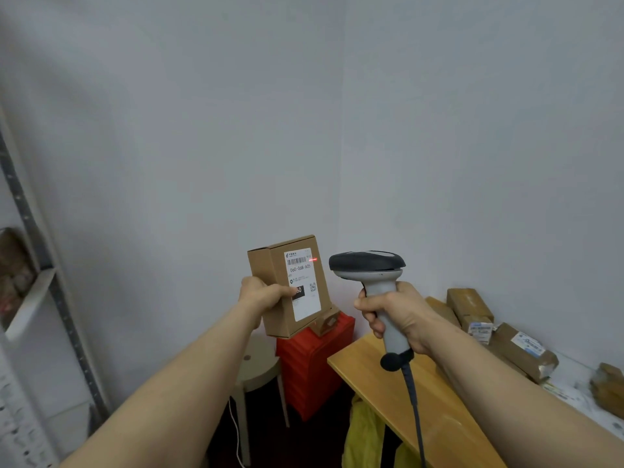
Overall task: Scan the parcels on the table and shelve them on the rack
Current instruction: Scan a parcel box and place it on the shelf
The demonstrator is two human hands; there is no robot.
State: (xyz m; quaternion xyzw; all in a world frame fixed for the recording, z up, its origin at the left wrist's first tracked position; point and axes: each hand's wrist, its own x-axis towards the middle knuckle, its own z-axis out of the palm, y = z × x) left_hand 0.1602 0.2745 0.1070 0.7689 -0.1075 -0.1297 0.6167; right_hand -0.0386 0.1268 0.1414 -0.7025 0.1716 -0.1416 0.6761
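My left hand point(261, 295) grips a small brown cardboard parcel point(270, 268) upright in the air, thumb on its white shipping label point(304, 285). My right hand point(395, 315) holds the grey handle of a barcode scanner point(368, 265), its dark head pointing left at the parcel. A red scan line point(313, 259) glows at the right end of the label's barcode. More brown parcels point(472, 310) lie on the wooden table point(378, 383) at the right. The metal rack point(30, 231) stands at the far left, with wrapped goods on a shelf.
A red plastic drawer unit point(314, 363) with a small box on top stands below the held parcel. A beige round stool point(258, 369) is beside it. Yellow fabric point(364, 434) hangs under the table. Grey walls meet in the corner behind. The scanner cable runs down over the table.
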